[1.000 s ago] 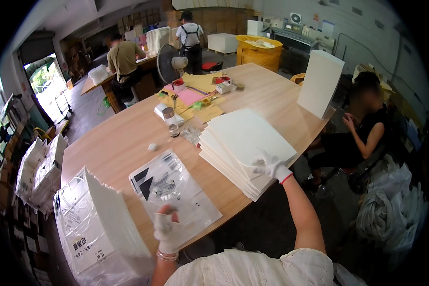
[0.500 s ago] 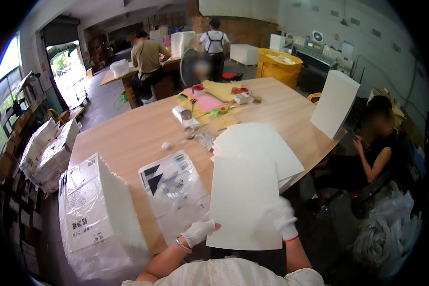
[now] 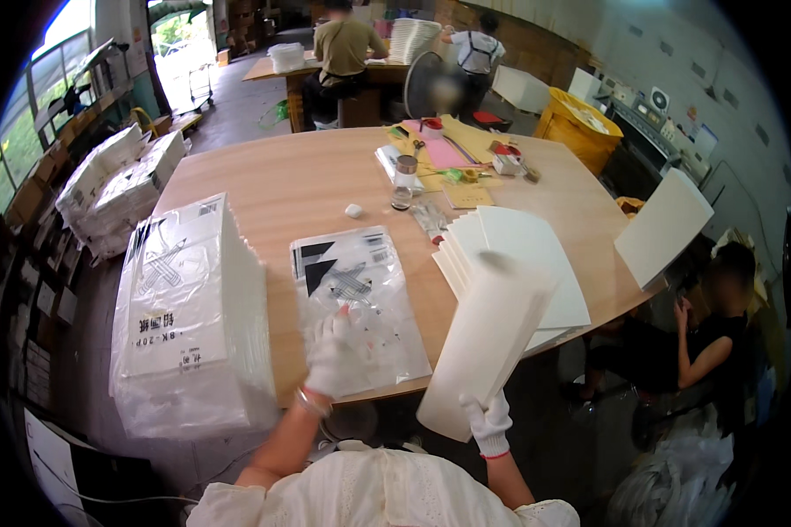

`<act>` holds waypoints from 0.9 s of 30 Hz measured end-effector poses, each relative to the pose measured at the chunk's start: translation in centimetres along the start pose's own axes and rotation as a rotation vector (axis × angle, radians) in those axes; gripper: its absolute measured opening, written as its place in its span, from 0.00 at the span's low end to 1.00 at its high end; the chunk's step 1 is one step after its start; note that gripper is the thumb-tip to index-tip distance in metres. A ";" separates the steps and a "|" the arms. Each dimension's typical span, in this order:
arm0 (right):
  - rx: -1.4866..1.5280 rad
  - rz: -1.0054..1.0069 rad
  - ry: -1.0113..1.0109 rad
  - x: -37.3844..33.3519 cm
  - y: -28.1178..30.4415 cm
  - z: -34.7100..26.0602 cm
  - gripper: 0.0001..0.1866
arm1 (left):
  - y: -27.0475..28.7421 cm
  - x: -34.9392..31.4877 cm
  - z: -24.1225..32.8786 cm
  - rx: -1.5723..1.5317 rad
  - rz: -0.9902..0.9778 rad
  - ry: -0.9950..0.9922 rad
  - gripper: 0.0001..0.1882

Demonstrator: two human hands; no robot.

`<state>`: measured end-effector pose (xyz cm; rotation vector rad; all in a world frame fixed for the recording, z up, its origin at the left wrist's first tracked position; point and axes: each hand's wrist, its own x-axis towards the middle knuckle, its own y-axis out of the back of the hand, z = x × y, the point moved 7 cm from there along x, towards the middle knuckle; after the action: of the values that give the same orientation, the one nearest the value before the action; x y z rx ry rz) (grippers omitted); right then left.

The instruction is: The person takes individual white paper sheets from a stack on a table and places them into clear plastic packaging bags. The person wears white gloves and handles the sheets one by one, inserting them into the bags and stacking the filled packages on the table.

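Observation:
My right hand (image 3: 488, 423), in a white glove, grips the lower edge of a bundle of white paper sheets (image 3: 488, 338). The bundle is lifted and bowed, its top end blurred. My left hand (image 3: 330, 358), also gloved, lies over a flat clear plastic bag (image 3: 387, 329) with black printing, fingers stretched toward the bag's middle. Whether it presses on the plastic is hard to see. Beyond the held bundle, a fanned stack of white paper (image 3: 545, 263) rests on the table. A tall pile of filled plastic packs (image 3: 193, 307) stands left of the bag.
On the wooden table (image 3: 264, 180) are a glass jar (image 3: 402, 184), a small white lump (image 3: 353, 211), tape rolls and coloured paper (image 3: 453, 154). An upright paper stack (image 3: 664, 228) stands at the right edge. A person (image 3: 712, 325) sits beyond it; two people work at a far table.
My left hand has let go of the paper and moved left onto the plastic bag. My right hand has taken the sheets and tilted them up. The view has shifted.

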<state>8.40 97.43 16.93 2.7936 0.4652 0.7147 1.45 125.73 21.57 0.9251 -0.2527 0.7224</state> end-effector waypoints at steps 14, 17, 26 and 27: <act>-0.728 -0.283 -0.525 6.5 -8.5 9.6 0.32 | -15.8 -3.1 -3.3 -0.192 -0.464 -0.045 0.18; -0.733 -0.165 -0.461 8.8 -10.8 15.6 0.27 | -15.7 -4.4 -4.8 0.108 -0.449 -0.219 0.17; -0.739 -0.645 -0.394 13.8 -15.3 14.8 0.32 | -13.1 -3.5 -24.0 -0.109 0.099 0.341 0.13; -0.691 -0.657 -0.409 12.8 -14.8 13.5 0.34 | -13.2 -4.1 -25.0 -0.024 0.069 0.440 0.12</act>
<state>22.05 113.88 6.59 1.8897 0.8023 0.1033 4.73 138.68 -3.64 0.7159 0.0958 0.9632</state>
